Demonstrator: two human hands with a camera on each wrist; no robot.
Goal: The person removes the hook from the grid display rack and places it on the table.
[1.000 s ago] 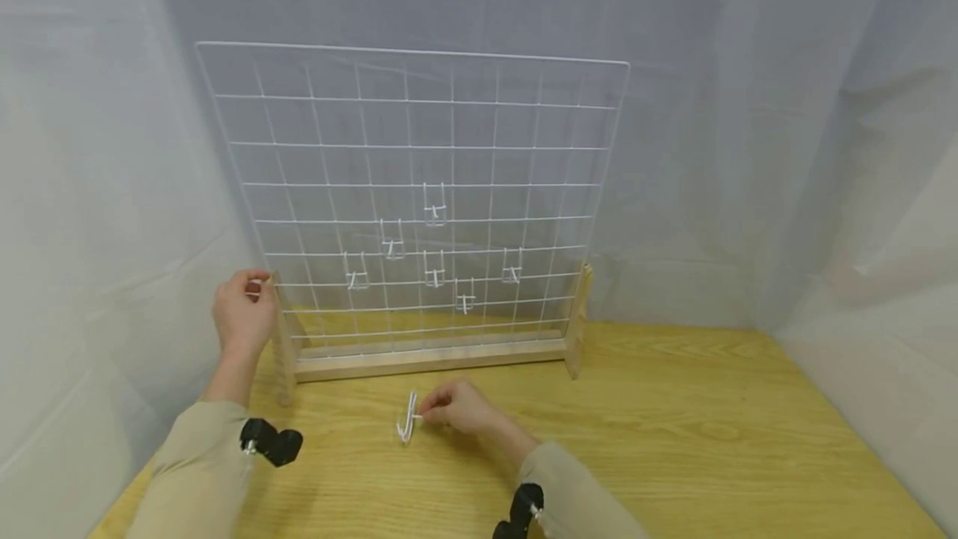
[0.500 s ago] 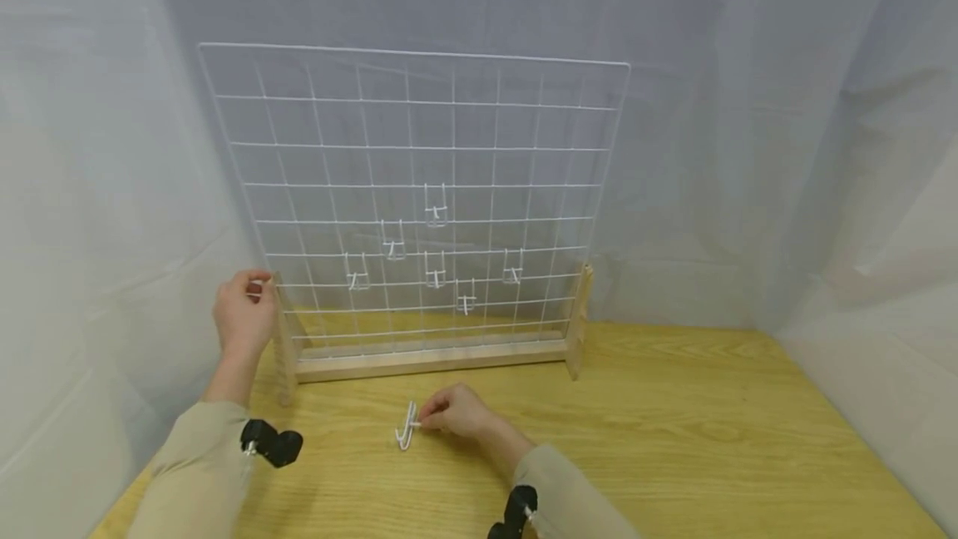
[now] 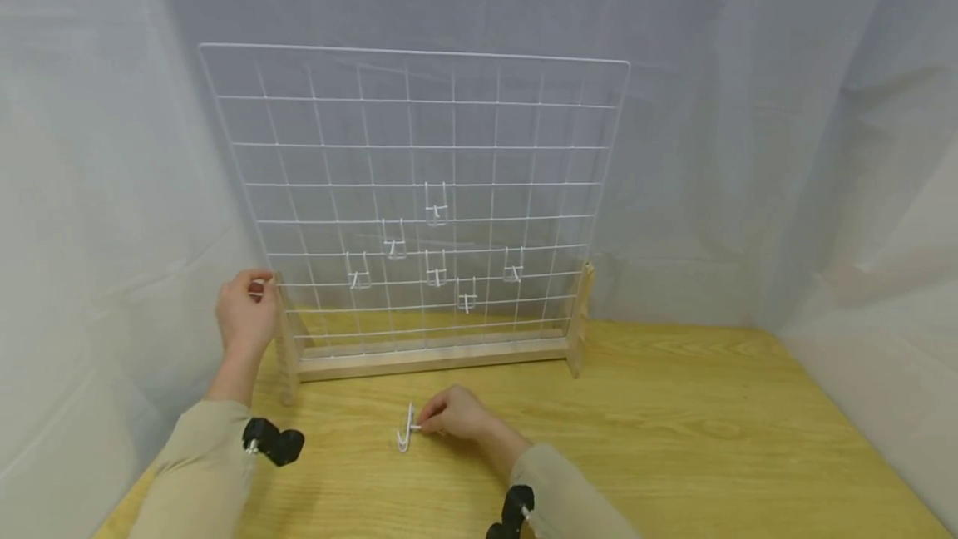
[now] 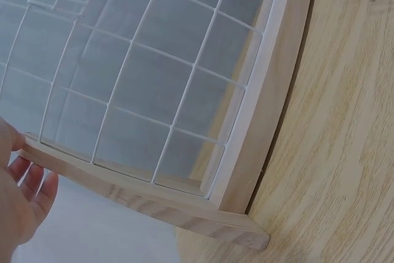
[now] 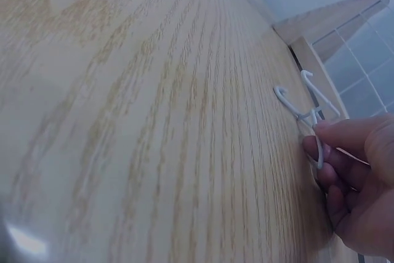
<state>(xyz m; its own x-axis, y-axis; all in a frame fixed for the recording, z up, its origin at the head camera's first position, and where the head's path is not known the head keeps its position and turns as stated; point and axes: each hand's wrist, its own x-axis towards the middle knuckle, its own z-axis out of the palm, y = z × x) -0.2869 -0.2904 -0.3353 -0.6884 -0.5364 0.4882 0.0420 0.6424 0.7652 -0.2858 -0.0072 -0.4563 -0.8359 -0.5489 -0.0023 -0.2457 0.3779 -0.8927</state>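
Observation:
A white wire grid panel (image 3: 432,146) stands upright in a pale wooden stand (image 3: 434,363). At the left, my left hand (image 3: 245,314) pinches the top of the stand's side post (image 4: 68,168), thumb on one side and fingers on the other. My right hand (image 3: 460,412) is low in front of the stand, pinching a white wire hook (image 3: 408,424) by its short prong between thumb and fingertips. In the right wrist view, the curved ends of the wire hook (image 5: 298,114) point away from the fingers, close over the tabletop.
Several white wire hooks, one of them the topmost hook (image 3: 437,211), hang on the grid's middle and lower rows. Beneath everything is a wood-grain table (image 3: 674,422). White sheeting (image 3: 748,148) encloses the back and both sides.
My right hand has lowered slightly toward the table's front with the hook, which is tipped a little differently. My left hand stays at the post.

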